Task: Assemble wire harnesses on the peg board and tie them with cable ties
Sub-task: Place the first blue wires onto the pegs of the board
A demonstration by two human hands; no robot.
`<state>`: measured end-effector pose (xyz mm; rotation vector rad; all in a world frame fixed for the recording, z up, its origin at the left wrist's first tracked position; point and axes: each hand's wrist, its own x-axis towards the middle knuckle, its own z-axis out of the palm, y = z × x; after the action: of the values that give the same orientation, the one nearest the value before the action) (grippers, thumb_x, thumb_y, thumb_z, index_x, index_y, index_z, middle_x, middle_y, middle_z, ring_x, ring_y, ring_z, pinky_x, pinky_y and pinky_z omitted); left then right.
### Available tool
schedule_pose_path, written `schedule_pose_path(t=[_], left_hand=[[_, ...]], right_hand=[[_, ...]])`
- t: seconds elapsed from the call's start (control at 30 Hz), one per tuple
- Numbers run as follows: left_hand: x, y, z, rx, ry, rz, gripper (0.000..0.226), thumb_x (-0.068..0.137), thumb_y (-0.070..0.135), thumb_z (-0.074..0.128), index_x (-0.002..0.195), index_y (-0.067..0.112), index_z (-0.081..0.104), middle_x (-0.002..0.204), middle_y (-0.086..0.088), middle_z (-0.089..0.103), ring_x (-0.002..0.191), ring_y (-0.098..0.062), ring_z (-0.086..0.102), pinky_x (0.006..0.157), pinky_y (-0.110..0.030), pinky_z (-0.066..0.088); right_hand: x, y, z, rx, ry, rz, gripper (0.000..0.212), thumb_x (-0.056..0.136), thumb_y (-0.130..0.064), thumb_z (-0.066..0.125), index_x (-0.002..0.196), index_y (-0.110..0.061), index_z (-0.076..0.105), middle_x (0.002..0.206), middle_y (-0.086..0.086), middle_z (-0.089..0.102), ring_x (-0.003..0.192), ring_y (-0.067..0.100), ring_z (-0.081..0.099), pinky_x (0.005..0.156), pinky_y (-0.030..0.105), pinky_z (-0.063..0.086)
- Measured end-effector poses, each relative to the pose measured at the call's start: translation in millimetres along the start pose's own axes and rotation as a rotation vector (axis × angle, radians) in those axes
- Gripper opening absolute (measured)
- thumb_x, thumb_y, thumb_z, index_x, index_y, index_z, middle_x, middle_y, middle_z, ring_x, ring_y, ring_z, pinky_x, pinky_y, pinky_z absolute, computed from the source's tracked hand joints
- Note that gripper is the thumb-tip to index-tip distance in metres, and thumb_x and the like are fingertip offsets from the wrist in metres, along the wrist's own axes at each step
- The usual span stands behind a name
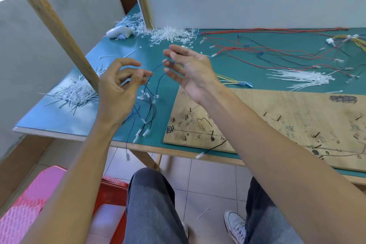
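The left hand point(120, 85) pinches the dark wire bundle point(150, 103) above the green mat, left of the peg board point(277, 121). The right hand point(188, 67) is spread open, with one strand crossing its fingers. It is probably best to hold that pinch and comb the strands apart. The bundle's long axis runs from the hands down toward the table's near edge, white connectors lowest.

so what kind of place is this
Probably a wire-harness assembly bench: a marked plywood peg board with nails, heaps of white plastic cable ties, and loose red and black wires.
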<state>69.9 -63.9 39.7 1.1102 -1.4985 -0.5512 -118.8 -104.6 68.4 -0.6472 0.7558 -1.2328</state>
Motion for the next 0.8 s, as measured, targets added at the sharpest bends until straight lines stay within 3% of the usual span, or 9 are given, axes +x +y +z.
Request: schedule_pose_path(t=[0.1, 0.2, 0.43, 0.57, 0.7, 0.8], left_hand=[[-1.6, -10.9, -12.2, 0.063, 0.165, -0.05, 0.017, 0.098, 0.0, 0.061, 0.114, 0.006, 0.063, 0.097, 0.0, 0.081, 0.093, -0.024, 0.078, 0.091, -0.037, 0.062], [-2.2, -15.4, -18.3, 0.19, 0.243, 0.005, 0.035, 0.085, -0.015, 0.043, 0.107, 0.005, 0.063, 0.096, 0.0, 0.08, 0.093, -0.019, 0.078, 0.09, -0.043, 0.062], [24.1, 1.4, -36.7, 0.206, 0.302, 0.284, 0.049, 0.075, -0.011, 0.028, 0.105, 0.009, 0.061, 0.09, 0.006, 0.08, 0.082, -0.022, 0.077, 0.079, -0.034, 0.06], [34.9, 12.3, -41.2, 0.449, 0.142, 0.433, 0.057, 0.071, -0.01, 0.028, 0.106, 0.026, 0.056, 0.091, 0.005, 0.077, 0.083, -0.011, 0.073, 0.081, -0.022, 0.054], [46.9, 2.8, -35.4, 0.83, -0.128, 0.536, 0.054, 0.06, -0.017, 0.039, 0.103, 0.005, 0.064, 0.095, -0.009, 0.073, 0.086, -0.028, 0.066, 0.079, -0.036, 0.051], [69.2, -0.9, -43.8, 0.903, -0.188, 0.532, 0.058, 0.057, -0.019, 0.046, 0.104, 0.01, 0.062, 0.097, -0.005, 0.071, 0.086, -0.028, 0.065, 0.075, -0.04, 0.051]], right_hand=[[-4.7, -12.5, -6.0, 0.115, -0.003, -0.028, 0.022, 0.1, 0.005, 0.062, 0.12, -0.001, 0.067, 0.1, 0.011, 0.074, 0.075, 0.022, 0.067, 0.065, 0.029, 0.06], [-13.6, -24.0, -13.4, 0.154, -0.065, -0.013, 0.024, 0.1, 0.004, 0.062, 0.121, -0.003, 0.068, 0.097, 0.007, 0.075, 0.071, 0.019, 0.066, 0.064, 0.027, 0.058], [-37.2, -36.0, -41.8, -0.045, -0.19, -0.05, 0.028, 0.098, -0.002, 0.066, 0.124, -0.007, 0.07, 0.1, 0.002, 0.074, 0.073, 0.016, 0.063, 0.066, 0.027, 0.054], [-47.4, -36.4, -53.9, -0.095, -0.222, -0.079, 0.028, 0.099, -0.003, 0.066, 0.126, -0.007, 0.069, 0.1, 0.002, 0.073, 0.074, 0.016, 0.061, 0.065, 0.027, 0.053], [-55.2, -34.0, -63.8, -0.146, -0.217, -0.108, 0.025, 0.099, -0.003, 0.065, 0.123, -0.008, 0.07, 0.1, 0.004, 0.072, 0.074, 0.017, 0.06, 0.066, 0.029, 0.051], [-60.3, -33.4, -73.7, -0.161, -0.202, -0.111, 0.024, 0.098, -0.002, 0.065, 0.121, -0.007, 0.071, 0.101, 0.006, 0.072, 0.074, 0.018, 0.06, 0.065, 0.029, 0.051]])
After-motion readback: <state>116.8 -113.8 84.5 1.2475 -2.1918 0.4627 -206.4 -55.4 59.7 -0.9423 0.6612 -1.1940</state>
